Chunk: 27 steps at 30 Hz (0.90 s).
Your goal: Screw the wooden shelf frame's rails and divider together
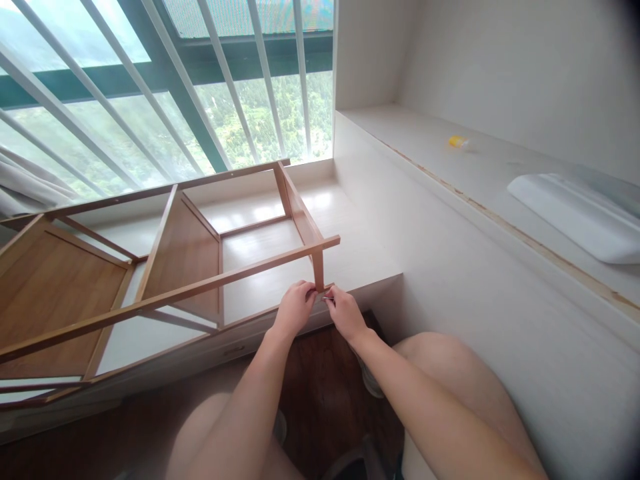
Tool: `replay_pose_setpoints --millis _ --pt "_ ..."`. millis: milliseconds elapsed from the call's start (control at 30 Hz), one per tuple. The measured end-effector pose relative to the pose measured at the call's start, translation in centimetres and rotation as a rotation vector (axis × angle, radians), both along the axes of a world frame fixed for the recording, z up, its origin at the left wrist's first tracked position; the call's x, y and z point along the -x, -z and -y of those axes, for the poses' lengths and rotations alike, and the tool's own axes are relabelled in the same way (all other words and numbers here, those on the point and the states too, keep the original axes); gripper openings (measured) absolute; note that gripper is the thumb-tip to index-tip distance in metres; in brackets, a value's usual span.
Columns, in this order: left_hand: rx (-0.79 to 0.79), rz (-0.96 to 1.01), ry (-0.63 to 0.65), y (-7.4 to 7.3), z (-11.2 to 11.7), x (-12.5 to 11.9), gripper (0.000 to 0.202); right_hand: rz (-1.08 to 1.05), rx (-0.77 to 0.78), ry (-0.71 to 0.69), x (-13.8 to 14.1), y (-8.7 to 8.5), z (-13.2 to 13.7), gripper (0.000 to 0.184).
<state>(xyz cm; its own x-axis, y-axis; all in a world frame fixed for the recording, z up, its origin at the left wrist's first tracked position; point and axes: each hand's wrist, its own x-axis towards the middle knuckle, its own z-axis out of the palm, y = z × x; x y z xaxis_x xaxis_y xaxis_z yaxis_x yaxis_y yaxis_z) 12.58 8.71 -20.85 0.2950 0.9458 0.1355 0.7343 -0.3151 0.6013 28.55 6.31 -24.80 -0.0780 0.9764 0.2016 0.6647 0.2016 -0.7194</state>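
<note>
A brown wooden shelf frame [210, 283] lies on its side across the white window ledge. My left hand [296, 305] is closed at the frame's near right corner, its fingertips gripping the lower end of the wooden rail. Just right of it, my right hand [346, 312] pinches a thin, shiny metal piece [328, 298] against that same corner. The piece is too small to tell whether it is a hex key or a screw. Fingers partly hide the corner joint.
Beyond the ledge [350, 257] is a barred window [240, 100]. On the right, a raised white shelf [400, 127] with a chipped edge carries a small yellow-capped item [458, 142] and a white plastic-looking object [575, 213]. Below is dark wooden floor [320, 380] between my legs.
</note>
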Motion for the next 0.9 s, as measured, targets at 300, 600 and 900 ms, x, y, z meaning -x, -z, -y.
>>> replay_pose_setpoints --millis 300,600,900 --pt "-0.01 -0.012 -0.006 -0.14 0.12 -0.07 0.019 0.05 -0.012 -0.006 -0.01 -0.22 0.06 0.007" --pt "-0.014 -0.019 -0.011 -0.02 0.17 -0.17 0.019 0.114 -0.013 0.066 -0.37 -0.15 0.13 0.012" --pt "-0.018 -0.029 -0.01 0.03 0.09 -0.24 0.02 0.243 -0.048 0.159 -0.74 -0.1 -0.09 0.017"
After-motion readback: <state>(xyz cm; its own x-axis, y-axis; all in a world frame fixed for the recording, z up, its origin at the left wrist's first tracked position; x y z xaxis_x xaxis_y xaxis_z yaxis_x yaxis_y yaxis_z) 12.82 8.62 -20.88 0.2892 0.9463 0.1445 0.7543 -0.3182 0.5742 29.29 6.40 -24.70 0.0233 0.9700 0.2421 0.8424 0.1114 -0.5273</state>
